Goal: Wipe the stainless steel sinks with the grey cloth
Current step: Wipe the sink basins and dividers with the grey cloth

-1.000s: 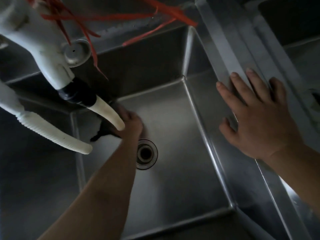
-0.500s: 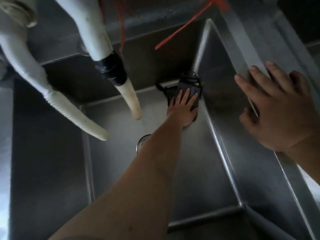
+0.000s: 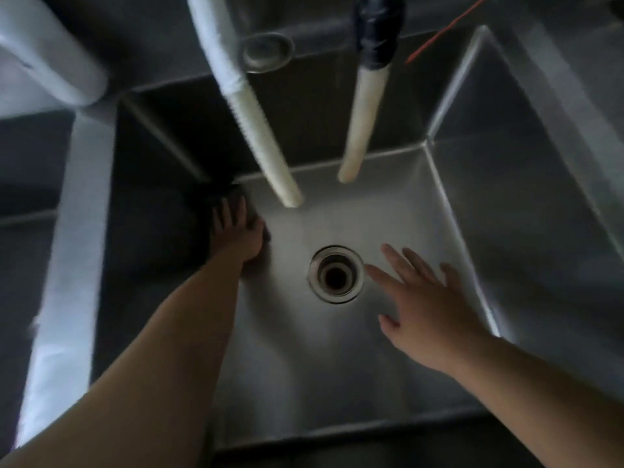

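I look down into a deep stainless steel sink [image 3: 337, 366] with a round drain [image 3: 336, 274] in its floor. My left hand [image 3: 238, 231] lies flat on the dark grey cloth [image 3: 221, 197], pressing it into the sink's far left bottom corner. Most of the cloth is hidden under the hand and in shadow. My right hand [image 3: 429, 312] hovers with fingers spread above the sink floor, just right of the drain, holding nothing.
Two white hoses [image 3: 256, 130] [image 3: 363, 109] hang down into the sink from the back, the right one bound with black tape [image 3: 378, 32]. A second basin lies to the left past a steel divider [image 3: 64, 265]. A red strap [image 3: 442, 32] shows top right.
My left hand has swept the cloth from the far right corner across to the far left corner. My right hand has left the sink's right rim and come down over the basin.
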